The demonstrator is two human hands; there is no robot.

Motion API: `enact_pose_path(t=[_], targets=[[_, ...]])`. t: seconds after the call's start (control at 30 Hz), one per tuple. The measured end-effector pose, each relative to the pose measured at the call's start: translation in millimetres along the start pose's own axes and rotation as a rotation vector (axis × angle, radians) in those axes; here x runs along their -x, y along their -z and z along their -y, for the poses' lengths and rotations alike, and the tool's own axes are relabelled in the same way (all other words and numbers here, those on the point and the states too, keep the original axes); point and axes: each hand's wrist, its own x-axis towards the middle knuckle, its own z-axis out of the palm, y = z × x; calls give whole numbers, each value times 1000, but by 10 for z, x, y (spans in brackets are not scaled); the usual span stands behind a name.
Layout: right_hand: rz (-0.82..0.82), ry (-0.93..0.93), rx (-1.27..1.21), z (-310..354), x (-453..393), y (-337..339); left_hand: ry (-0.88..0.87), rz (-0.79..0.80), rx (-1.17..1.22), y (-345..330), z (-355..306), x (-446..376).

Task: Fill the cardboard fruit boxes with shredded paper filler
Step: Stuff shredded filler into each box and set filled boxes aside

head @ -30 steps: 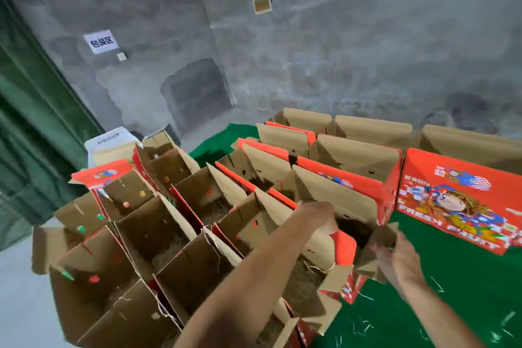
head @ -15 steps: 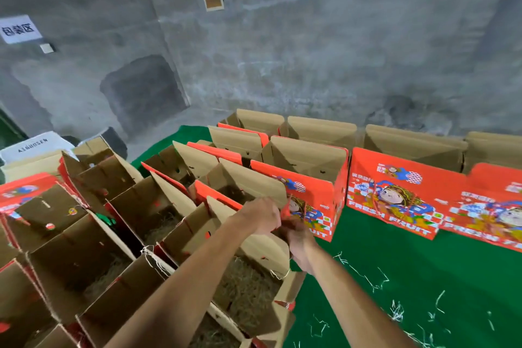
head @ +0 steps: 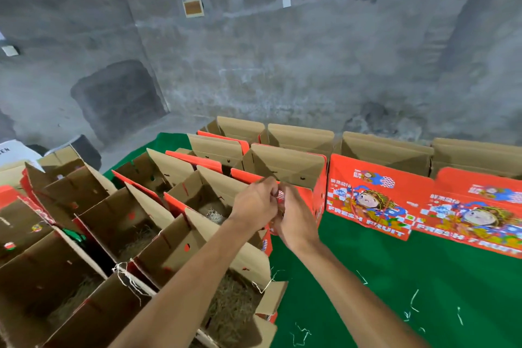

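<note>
Hands [head: 255,202] [head: 293,219] together over open box [head: 214,200], long axis running away leftward

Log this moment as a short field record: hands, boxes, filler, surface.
left hand: fingers curled, meeting the right hand above the boxes; what the grip holds cannot be told
right hand: fingers curled against the left hand
open brown cardboard fruit boxes: rows at left, flaps up
straw-coloured shredded paper filler: lies in the nearest box
red printed FRESH FRUIT boxes: stand at right
green table cover: scattered paper shreds
</note>
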Motion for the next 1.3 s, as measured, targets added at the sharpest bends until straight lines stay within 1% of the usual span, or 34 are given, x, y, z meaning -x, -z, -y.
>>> enact_pose_path(t=[0.03,0.1,0.17,0.2,0.23,0.3,0.33,0.4,0.5,0.57,0.63,0.73,0.8,0.9,0.93,1.03,1.1,1.2,1.3], targets=[[-55,56,165,-47,-65,64,-40,-18,-26,1,-43,-40],[-53,14,334,-154,-184,190,-86,4,-119,-14,-111,-124],[60,-56,411,-278,-244,242,-77,82,-176,-49,-161,-167],[140,-66,447,-330,-244,239,-59,138,-166,-74,-181,-171],[183,-59,479,-389,-245,222,-37,202,-132,-104,-199,-167],[181,-69,513,-473,-268,207,-14,292,-70,-159,-234,-136],[173,-88,528,-492,-281,213,-25,304,-60,-175,-252,-110],[191,-101,562,-526,-313,212,-56,296,-68,-179,-270,-49],[292,-153,448,-533,-294,261,-58,278,-73,-129,-276,65],[315,-178,523,-480,-232,386,-69,263,-85,-63,-288,141],[277,-147,628,-430,-81,565,-107,219,-125,-27,-356,254],[279,-100,720,-441,414,983,-230,174,-142,-101,-673,485],[287,-135,742,-530,848,1351,-329,166,-120,-230,-1046,723],[290,-210,793,-653,1584,1965,-439,196,-70,-429,-1648,1138],[298,-216,811,-684,1737,2062,-451,191,-53,-471,-1733,1203],[290,-276,861,-750,2506,2626,-487,217,18,-562,-2312,1657],[277,-325,834,-772,3023,2974,-474,327,75,-633,-2689,2040],[222,-331,793,-821,3736,3396,-462,477,116,-750,-3176,2505],[57,-284,686,-811,4419,3694,-478,630,137,-833,-3542,2885]])
